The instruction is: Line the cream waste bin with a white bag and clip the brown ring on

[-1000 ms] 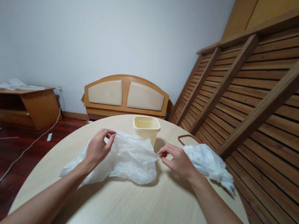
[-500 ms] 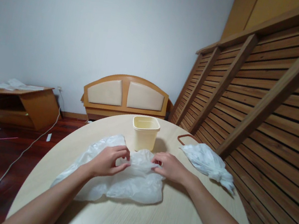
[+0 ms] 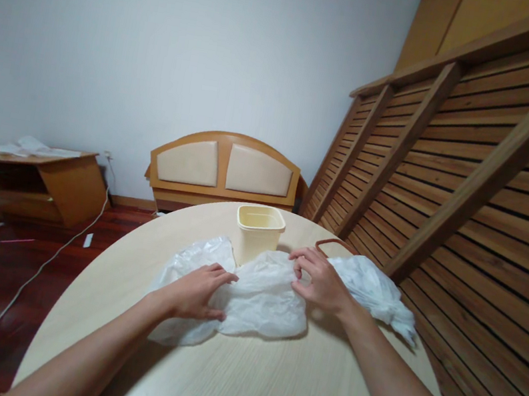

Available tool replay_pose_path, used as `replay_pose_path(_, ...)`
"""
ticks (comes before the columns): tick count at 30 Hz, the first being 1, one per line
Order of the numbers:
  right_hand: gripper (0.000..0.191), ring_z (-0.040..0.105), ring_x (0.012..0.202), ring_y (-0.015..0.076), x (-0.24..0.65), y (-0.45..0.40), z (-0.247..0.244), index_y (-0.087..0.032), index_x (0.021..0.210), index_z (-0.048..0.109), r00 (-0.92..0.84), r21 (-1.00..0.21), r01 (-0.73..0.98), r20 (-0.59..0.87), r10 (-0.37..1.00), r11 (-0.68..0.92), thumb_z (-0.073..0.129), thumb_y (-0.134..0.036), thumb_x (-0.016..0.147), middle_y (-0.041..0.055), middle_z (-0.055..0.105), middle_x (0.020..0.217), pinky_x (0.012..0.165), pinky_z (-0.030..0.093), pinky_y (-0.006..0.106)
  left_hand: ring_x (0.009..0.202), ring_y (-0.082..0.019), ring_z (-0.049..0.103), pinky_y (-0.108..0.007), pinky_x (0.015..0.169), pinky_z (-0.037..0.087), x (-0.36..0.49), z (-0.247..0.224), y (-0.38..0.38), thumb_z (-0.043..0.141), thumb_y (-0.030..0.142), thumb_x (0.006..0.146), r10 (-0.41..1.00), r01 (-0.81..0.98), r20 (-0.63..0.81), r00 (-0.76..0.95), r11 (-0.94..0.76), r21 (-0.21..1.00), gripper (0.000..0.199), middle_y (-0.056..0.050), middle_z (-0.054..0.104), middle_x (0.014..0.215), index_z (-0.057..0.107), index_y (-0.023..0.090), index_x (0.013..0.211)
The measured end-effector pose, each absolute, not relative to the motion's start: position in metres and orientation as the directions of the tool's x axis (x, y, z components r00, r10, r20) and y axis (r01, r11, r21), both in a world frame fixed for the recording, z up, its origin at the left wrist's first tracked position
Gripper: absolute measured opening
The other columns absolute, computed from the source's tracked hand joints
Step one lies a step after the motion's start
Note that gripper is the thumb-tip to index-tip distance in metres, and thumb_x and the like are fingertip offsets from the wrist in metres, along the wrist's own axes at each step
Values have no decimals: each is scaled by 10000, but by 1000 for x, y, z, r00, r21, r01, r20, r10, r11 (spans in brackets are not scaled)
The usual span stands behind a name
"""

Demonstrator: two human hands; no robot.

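A crumpled, translucent white plastic bag lies loosely spread on the table in front of me. My left hand rests over its left part, fingers stretched forward and thumb apart, gripping nothing. At the bag's upper right edge is my right hand, its fingers bent and the thumb separated from them; the fingertips are at the plastic. Just behind the bag stands a pale yellow square plastic tub, upright with its top uncovered. The bag reaches up against the tub's lower front.
A bunched, knotted white plastic bag lies right of my right hand. Behind it is a brown loop-shaped handle. The round table has a curved edge. Wooden slatted panels lean close on the right.
The spread bag has shifted right and away from me, its left part drawn in. My right hand has moved right and forward. My left hand has opened out flatter over the bag.
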State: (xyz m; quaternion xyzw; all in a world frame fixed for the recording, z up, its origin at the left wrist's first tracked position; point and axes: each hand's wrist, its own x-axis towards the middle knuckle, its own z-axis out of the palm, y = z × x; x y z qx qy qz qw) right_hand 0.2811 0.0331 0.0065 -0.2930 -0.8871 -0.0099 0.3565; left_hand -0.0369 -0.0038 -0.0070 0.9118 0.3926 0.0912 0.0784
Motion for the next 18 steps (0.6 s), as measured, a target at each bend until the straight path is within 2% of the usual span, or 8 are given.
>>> replay_pose_path(2, 151, 585, 949, 241, 279, 31, 6, -222, 754, 498, -572, -290, 478, 614, 544, 829, 646, -209, 778, 82, 666, 1023, 881, 429, 383, 1218, -303, 542, -434, 1050, 436, -37, -8, -2, 751, 307, 757, 698, 678, 148, 700, -716, 169, 543, -116, 635, 1221, 550, 200, 1250)
replay_pose_path(5, 135, 616, 783, 200, 274, 30, 3, -218, 821, 563, -466, -482, 519, 532, 707, 706, 553, -324, 904, 51, 683, 851, 748, 459, 332, 1205, -290, 564, -440, 1058, 432, -36, -11, 0, 693, 204, 777, 673, 661, 177, 718, -739, 128, 494, -93, 640, 1223, 554, 229, 1250)
replay_pose_path(7, 136, 618, 711, 180, 273, 31, 1, -212, 935, 609, -413, -547, 568, 457, 788, 615, 533, -324, 921, 40, 695, 826, 676, 457, 305, 1141, -281, 609, -422, 998, 477, -36, -14, 1, 653, 170, 789, 686, 674, 160, 710, -728, 126, 511, -85, 647, 1211, 543, 241, 1282)
replay_pose_path(11, 212, 628, 700, 166, 277, 33, 1, -209, 1028, 669, -540, -520, 598, 300, 786, 609, 629, -274, 830, 46, 734, 946, 679, 470, 289, 1072, -275, 645, -395, 914, 519, -36, -16, 0, 611, 147, 808, 707, 699, 129, 695, -707, 105, 555, -77, 649, 1211, 528, 264, 1343)
replay_pose_path(14, 306, 630, 719, 174, 283, 34, -2, -214, 1040, 703, -586, -488, 636, 197, 786, 597, 697, -248, 737, 46, 739, 985, 695, 465, 286, 1092, -274, 643, -412, 953, 507, -37, -16, 0, 602, 138, 817, 711, 707, 125, 692, -702, 82, 541, -67, 641, 1250, 555, 289, 1335)
replay_pose_path(18, 387, 647, 769, 191, 286, 36, -9, -226, 1110, 710, -572, -434, 712, 99, 815, 552, 700, -271, 726, 37, 736, 920, 696, 440, 269, 1132, -277, 630, -449, 1008, 483, -37, -14, 2, 604, 131, 830, 694, 693, 119, 710, -719, 60, 517, -73, 615, 1305, 585, 293, 1320)
